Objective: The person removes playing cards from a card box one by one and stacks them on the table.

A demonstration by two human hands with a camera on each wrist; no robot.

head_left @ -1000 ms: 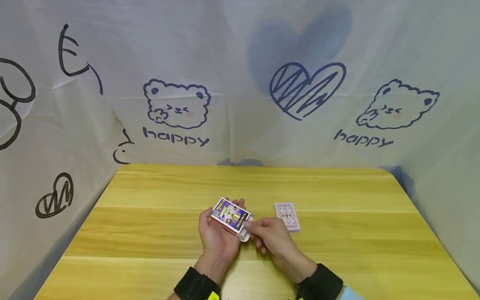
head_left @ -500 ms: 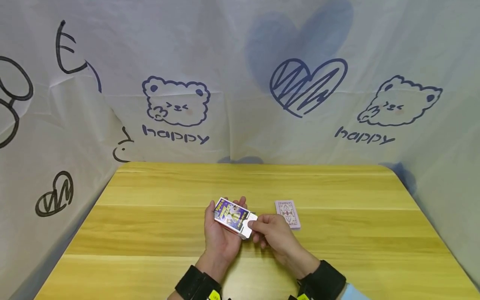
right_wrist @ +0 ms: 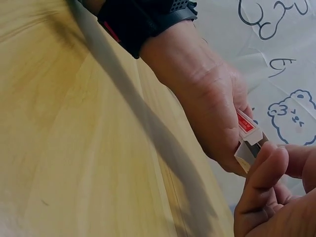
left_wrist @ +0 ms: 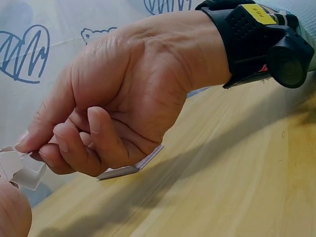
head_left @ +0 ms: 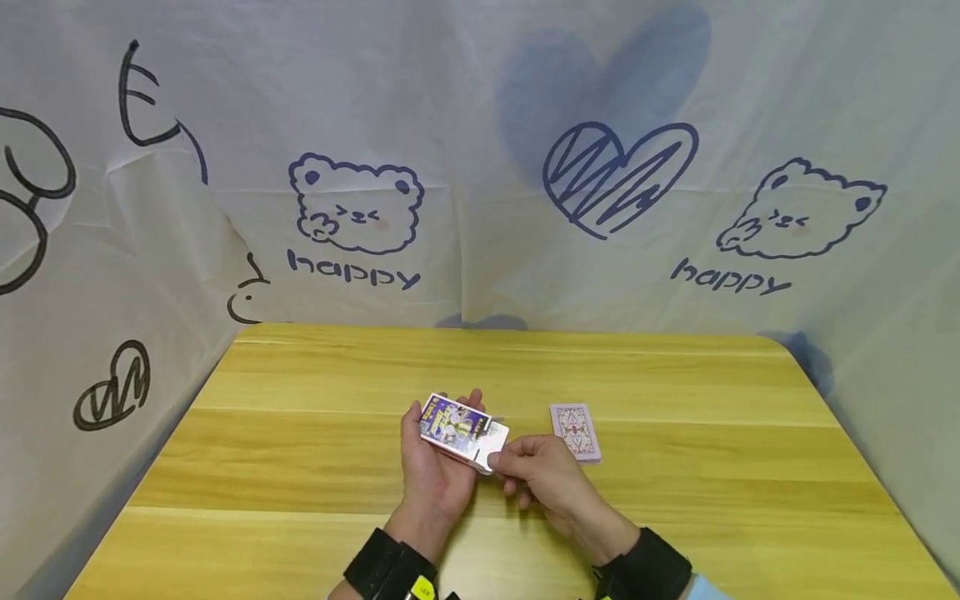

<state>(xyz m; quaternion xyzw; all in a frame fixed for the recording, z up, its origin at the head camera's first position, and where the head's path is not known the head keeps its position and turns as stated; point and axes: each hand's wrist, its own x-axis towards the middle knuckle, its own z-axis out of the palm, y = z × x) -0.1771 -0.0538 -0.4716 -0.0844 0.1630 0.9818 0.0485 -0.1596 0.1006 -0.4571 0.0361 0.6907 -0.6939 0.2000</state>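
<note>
A purple playing-card box (head_left: 453,421) lies printed face up across my left hand (head_left: 437,479), held between thumb and fingers. At its right end the white end flap (head_left: 492,443) is lifted outward, and my right hand (head_left: 551,479) pinches its edge between thumb and forefinger. The left wrist view shows the other fingers of that hand curled below the pinch. In the right wrist view the box (right_wrist: 245,124) has its end unfolded, with a dark interior partly visible. A deck of cards (head_left: 576,433) with a pink patterned back rests on the table just beyond my right hand.
The wooden table (head_left: 300,467) extends around both hands. White cloth (head_left: 480,275) with drawn bears and hearts hangs behind it and along the sides. A black band (head_left: 645,565) is strapped on each wrist.
The white end flap has swung up and outward, so more of it shows at the box's right end. The right hand keeps hold of that end. The deck has stayed put.
</note>
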